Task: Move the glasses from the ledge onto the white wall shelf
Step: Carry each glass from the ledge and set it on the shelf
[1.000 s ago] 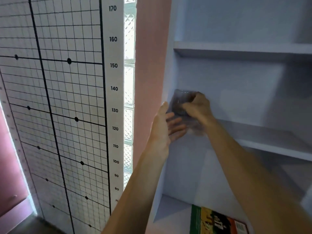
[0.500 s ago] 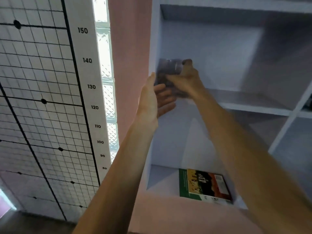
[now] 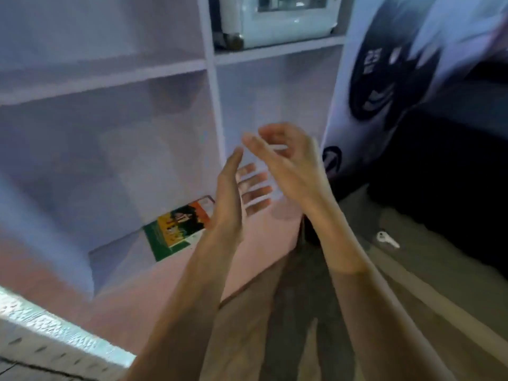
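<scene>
Curling right hand (image 3: 291, 166) round a faint clear drinking glass (image 3: 283, 213), base on the pink ledge (image 3: 170, 284) under the white wall shelf (image 3: 211, 105); cannot tell through blur whether gripped. Holding left hand (image 3: 231, 199) straight-fingered, empty, beside it.

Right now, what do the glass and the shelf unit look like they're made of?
Glass: clear and glossy, likely glass or plastic; fingers show through it. Shelf unit: matte white painted board, probably wood; flat edges, no shine.
</scene>
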{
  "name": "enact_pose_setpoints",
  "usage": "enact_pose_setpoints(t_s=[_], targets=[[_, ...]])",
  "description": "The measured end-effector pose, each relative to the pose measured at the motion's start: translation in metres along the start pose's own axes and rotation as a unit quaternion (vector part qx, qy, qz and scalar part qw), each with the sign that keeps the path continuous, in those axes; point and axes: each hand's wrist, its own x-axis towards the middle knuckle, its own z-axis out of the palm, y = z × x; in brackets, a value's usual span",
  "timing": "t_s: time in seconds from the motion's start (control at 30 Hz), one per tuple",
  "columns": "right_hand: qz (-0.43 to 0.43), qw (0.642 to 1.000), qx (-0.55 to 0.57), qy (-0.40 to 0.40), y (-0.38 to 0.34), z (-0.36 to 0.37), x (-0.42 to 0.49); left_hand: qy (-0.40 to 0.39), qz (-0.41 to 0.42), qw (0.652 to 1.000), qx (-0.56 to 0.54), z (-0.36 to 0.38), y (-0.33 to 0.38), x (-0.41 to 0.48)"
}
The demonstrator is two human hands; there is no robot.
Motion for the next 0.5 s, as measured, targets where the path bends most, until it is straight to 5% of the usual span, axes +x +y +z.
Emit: enact_pose_setpoints(t_s=[0.2, 0.5], targets=[[0.121, 0.979, -0.069, 0.146, 0.098, -0.188, -0.09, -0.129, -0.085, 0.983, 0.102, 0.162, -0.12, -0.026], [0.21, 0.909, -0.132, 0.334, 0.141, -0.442, -0.246, -0.339, -0.166, 0.915, 0.14, 0.381, -0.272, -0.151]])
